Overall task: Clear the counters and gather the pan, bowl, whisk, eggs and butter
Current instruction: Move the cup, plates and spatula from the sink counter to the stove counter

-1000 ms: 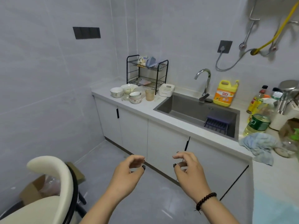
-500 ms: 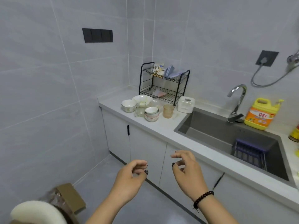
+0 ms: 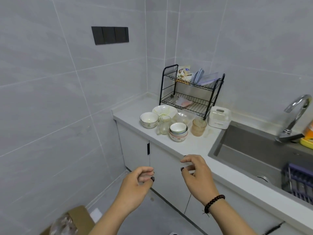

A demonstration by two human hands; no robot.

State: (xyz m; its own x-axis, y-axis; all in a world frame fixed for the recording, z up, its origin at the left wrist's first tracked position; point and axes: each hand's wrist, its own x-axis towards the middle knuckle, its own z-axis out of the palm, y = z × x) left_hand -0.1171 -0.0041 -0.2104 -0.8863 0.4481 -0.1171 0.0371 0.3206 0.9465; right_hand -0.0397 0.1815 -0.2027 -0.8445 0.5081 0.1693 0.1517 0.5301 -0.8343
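Here, head view only. Both hands hang in mid-air in front of the white cabinet doors (image 3: 169,168), near side of the tabletop (image 3: 194,146), touching nothing. Left hand (image 3: 133,189): fingers loosely curled, thumb near fingertips, nothing held. Right hand (image 3: 198,177): fingers loosely bent, nothing held; dark bead bracelet (image 3: 214,203) on its wrist.

Bowls cluster at the far left end of the tabletop. A white bowl with a green pattern (image 3: 149,119) sits leftmost. A wide shallow bowl (image 3: 164,110) lies just behind it. A stack of small bowls (image 3: 178,132) stands nearer, right of a clear glass jug (image 3: 164,127). An amber glass cup (image 3: 199,127) stands right of the stack. Clear plastic wrap or a clear dish (image 3: 183,117) lies between the wide bowl and the cup; cannot tell which.

Behind the cluster, a black two-tier wire rack (image 3: 211,99) stands against the far wall: packets and a blue lid on top, a pinkish item on the lower tier. A white plastic holder (image 3: 219,117) sits right of the rack, at the sink's (image 3: 245,150) far left corner. Faucet (image 3: 295,116) far right; a yellow container (image 3: 307,139) is cut off at the right edge. A purple drainer basket (image 3: 298,182) sits in the sink, near right.

Cardboard box with plastic (image 3: 71,221) on the floor, near left. Pan, whisk, eggs, butter: not in sight.
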